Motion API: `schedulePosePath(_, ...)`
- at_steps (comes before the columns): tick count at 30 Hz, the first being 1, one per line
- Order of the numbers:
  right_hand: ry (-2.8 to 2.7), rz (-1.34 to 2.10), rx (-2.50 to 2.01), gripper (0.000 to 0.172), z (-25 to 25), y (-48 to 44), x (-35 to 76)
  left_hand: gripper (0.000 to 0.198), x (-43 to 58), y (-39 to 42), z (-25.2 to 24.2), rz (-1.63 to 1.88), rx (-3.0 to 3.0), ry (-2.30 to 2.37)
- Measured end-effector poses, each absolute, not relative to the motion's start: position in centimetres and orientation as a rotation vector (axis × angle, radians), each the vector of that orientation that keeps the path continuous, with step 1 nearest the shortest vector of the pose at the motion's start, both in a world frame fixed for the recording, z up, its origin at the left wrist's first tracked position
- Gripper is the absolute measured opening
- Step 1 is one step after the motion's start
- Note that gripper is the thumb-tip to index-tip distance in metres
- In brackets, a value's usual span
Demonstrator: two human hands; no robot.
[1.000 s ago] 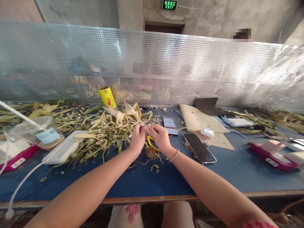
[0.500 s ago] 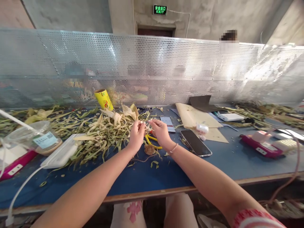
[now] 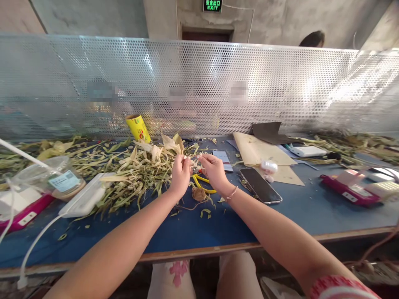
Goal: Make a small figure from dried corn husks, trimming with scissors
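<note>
My left hand (image 3: pixel 181 175) is closed in a pinch at the right edge of a heap of dried leaves and stalks (image 3: pixel 137 176); what its fingertips hold is too small to make out. Close beside it on the right, my right hand (image 3: pixel 214 169) is also pinched, with something tiny and pale near its fingertips that I cannot identify. A small gap separates the two hands. Under and between them lie yellow-handled pliers or cutters (image 3: pixel 204 189), partly hidden, and a brown ball of twine (image 3: pixel 198 194) with a loose strand.
A black phone (image 3: pixel 261 185), a white earphone case (image 3: pixel 268 167) and brown paper (image 3: pixel 252 150) lie to the right. Magenta power strips (image 3: pixel 350 193) sit at both sides. At left are a clear tub (image 3: pixel 64 182) and white power bank (image 3: pixel 89 197). A perforated metal screen (image 3: pixel 199 83) stands behind.
The view has shifted slightly, so things appear a little farther right. Both hands keep their pinched pose, close together, with barely any change between them.
</note>
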State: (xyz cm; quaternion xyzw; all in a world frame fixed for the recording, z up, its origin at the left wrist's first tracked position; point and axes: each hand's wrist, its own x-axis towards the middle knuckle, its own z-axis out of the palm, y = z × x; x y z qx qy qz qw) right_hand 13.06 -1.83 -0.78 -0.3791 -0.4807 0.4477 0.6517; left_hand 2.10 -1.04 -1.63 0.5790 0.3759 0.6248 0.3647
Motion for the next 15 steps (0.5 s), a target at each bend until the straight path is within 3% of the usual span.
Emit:
schedulePosePath(6, -0.987, 1.107, -0.836, 0.027, 0.0, -2.2, 13.2, 0.020, 2.3, -2.4, -0.4, 1.564, 1.600, 0.945)
schedulePosePath(15, -1.081, 1.061, -0.833, 0.026, -0.6, -1.9, 12.4, 0.029, 2.8, -0.8, -1.8, 1.651, 1.200, 1.001)
